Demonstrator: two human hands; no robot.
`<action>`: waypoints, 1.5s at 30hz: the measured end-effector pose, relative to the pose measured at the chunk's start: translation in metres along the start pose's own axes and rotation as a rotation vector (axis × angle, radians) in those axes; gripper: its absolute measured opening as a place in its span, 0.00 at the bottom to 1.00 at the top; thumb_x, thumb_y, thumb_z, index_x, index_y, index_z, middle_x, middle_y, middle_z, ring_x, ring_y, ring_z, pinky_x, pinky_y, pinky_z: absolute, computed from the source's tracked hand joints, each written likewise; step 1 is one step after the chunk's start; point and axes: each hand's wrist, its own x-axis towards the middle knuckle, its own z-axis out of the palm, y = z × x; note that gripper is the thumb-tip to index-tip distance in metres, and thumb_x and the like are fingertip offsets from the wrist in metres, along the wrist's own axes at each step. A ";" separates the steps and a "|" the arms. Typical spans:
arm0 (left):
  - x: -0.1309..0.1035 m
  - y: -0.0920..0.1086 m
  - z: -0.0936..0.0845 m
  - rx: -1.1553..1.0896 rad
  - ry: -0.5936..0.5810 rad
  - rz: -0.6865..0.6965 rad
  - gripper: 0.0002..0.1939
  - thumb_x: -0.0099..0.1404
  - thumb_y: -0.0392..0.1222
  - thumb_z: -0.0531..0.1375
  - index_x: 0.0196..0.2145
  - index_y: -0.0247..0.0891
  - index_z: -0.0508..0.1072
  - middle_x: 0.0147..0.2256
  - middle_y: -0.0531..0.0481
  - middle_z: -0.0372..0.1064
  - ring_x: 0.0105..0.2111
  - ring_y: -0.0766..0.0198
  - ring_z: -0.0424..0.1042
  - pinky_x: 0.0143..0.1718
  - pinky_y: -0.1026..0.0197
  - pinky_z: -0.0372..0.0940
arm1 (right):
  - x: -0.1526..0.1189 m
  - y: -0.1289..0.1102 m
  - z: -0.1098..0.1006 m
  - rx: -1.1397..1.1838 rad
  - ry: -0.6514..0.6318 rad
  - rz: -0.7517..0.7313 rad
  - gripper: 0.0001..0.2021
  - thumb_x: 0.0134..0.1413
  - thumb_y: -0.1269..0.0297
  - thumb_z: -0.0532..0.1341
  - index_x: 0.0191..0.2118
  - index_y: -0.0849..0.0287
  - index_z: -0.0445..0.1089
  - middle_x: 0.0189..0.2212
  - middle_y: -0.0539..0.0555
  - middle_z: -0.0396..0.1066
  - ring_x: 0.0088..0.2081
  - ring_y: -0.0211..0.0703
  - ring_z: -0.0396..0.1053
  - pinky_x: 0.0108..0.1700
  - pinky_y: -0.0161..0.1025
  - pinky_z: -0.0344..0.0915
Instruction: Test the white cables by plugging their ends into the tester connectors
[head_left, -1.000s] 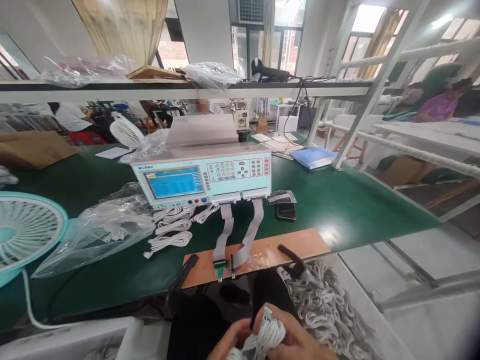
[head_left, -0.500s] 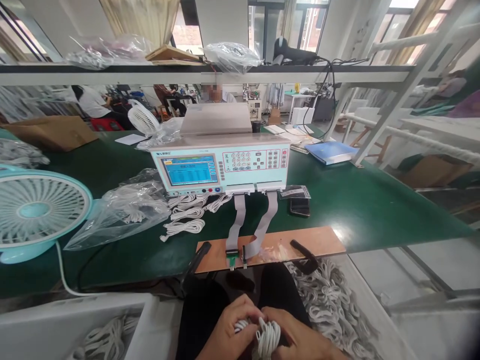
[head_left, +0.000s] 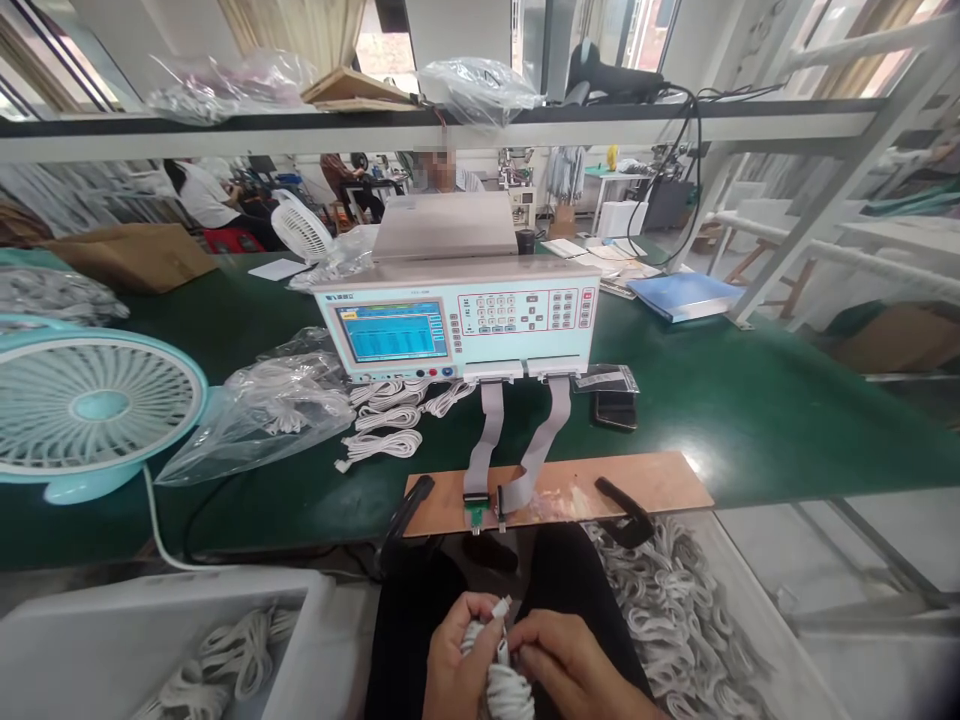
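Note:
Over my lap, my left hand is closed around a coiled white cable, its thumb pressing on the bundle. A white plug end of that cable sticks up above the left thumb, and a second connector end shows between the two hands. Against the coil's right side, my right hand has its fingers curled and pinched at the cable; its fingertips are partly hidden. Ahead, two grey ribbon cables run from a bench tester with a lit screen to small connector boards on a wooden strip.
Coiled white cables and a plastic bag lie left of the ribbons, beside a light-blue fan. White bins stand at lower left and lower right, holding cables. Black clamps grip the strip. A phone lies right.
The coil has turned in my hands, so its plug ends now show upright. My right hand has shifted from wrapping the coil to pinching at its side. The view has shifted slightly.

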 end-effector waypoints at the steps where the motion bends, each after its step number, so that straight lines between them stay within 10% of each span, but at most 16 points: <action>1: 0.000 -0.001 0.001 -0.003 -0.003 0.009 0.12 0.50 0.48 0.61 0.22 0.35 0.68 0.22 0.52 0.64 0.21 0.68 0.58 0.23 0.68 0.56 | 0.003 0.000 0.001 -0.012 -0.019 -0.015 0.09 0.54 0.69 0.53 0.37 0.58 0.70 0.29 0.52 0.68 0.32 0.41 0.65 0.37 0.33 0.59; 6: 0.003 -0.009 0.005 -0.068 0.070 0.010 0.13 0.47 0.48 0.63 0.20 0.37 0.65 0.23 0.52 0.68 0.21 0.68 0.62 0.23 0.69 0.59 | 0.018 0.005 0.005 0.032 -0.070 -0.013 0.05 0.43 0.75 0.57 0.26 0.61 0.70 0.24 0.49 0.65 0.26 0.38 0.62 0.29 0.31 0.56; 13: 0.027 0.003 0.010 -0.010 0.261 0.057 0.17 0.42 0.50 0.65 0.28 0.36 0.75 0.22 0.51 0.71 0.22 0.63 0.68 0.22 0.67 0.62 | 0.048 0.033 0.009 0.387 0.322 0.063 0.10 0.51 0.62 0.56 0.24 0.60 0.60 0.20 0.46 0.56 0.23 0.36 0.54 0.25 0.31 0.53; 23: 0.050 -0.003 -0.004 -0.173 0.090 -0.153 0.22 0.43 0.51 0.65 0.31 0.31 0.75 0.16 0.53 0.66 0.12 0.70 0.59 0.11 0.68 0.56 | 0.075 0.046 0.014 0.436 0.433 0.128 0.13 0.45 0.57 0.63 0.23 0.63 0.68 0.19 0.49 0.63 0.23 0.37 0.57 0.26 0.32 0.55; 32: 0.059 0.009 -0.023 0.051 -0.247 0.003 0.17 0.58 0.51 0.55 0.21 0.34 0.68 0.16 0.57 0.58 0.14 0.74 0.55 0.14 0.72 0.51 | 0.077 0.027 0.017 0.634 0.446 0.220 0.15 0.40 0.55 0.66 0.22 0.64 0.68 0.17 0.48 0.63 0.20 0.35 0.57 0.24 0.31 0.56; 45: 0.060 0.015 -0.014 -0.071 -0.081 0.032 0.17 0.55 0.48 0.59 0.17 0.34 0.66 0.17 0.57 0.55 0.16 0.72 0.55 0.16 0.70 0.53 | 0.077 0.031 0.020 0.714 0.431 0.246 0.16 0.42 0.54 0.66 0.23 0.63 0.68 0.18 0.48 0.65 0.20 0.35 0.58 0.23 0.31 0.56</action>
